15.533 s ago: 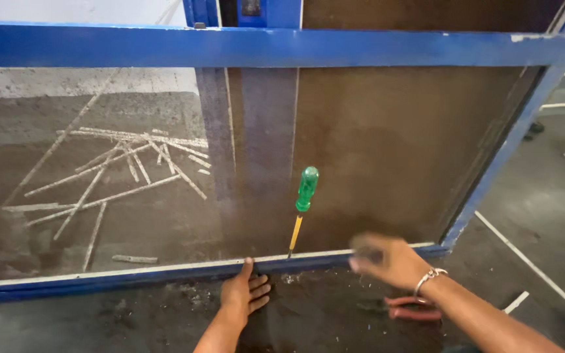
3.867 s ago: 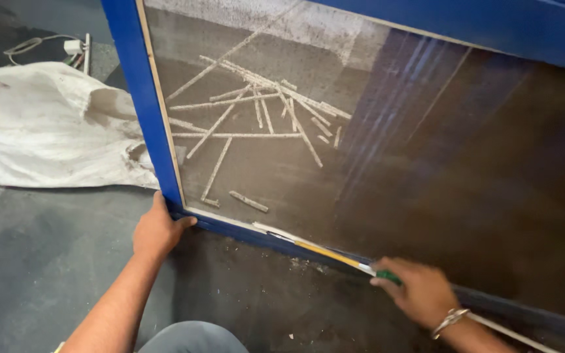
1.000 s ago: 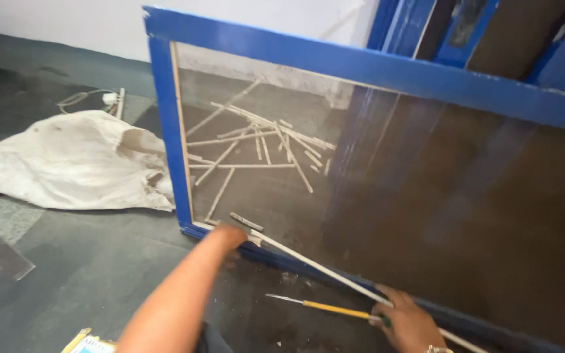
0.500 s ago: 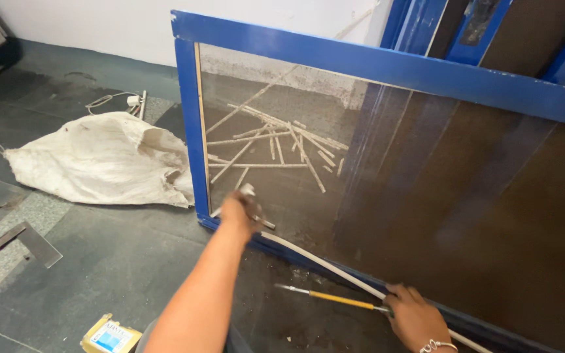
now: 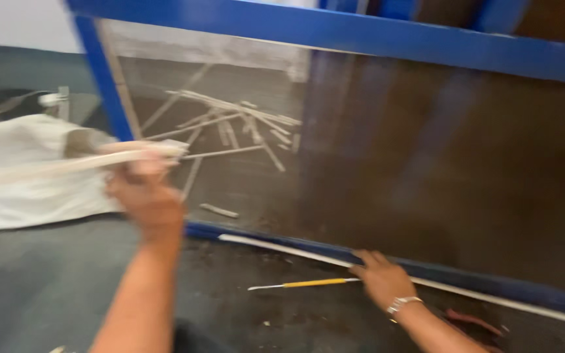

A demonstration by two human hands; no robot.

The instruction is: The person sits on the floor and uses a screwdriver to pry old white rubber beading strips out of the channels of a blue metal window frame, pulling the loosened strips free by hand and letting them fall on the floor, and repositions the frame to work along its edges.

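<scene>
Beside the blue frame [image 5: 109, 98], left hand [image 5: 142, 193] has lifted a pale strip [image 5: 80, 162].

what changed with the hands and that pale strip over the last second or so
The left hand has lifted off the frame's lower left corner and swung left, gripping a pale strip pulled away from the blue frame. The right hand stayed low at the bottom rail, over the yellow-shafted screwdriver on the floor. The white sack and the loose strips behind the mesh lie as before.

Left hand [image 5: 144, 193] raised; right hand [image 5: 382, 280] low.
</scene>
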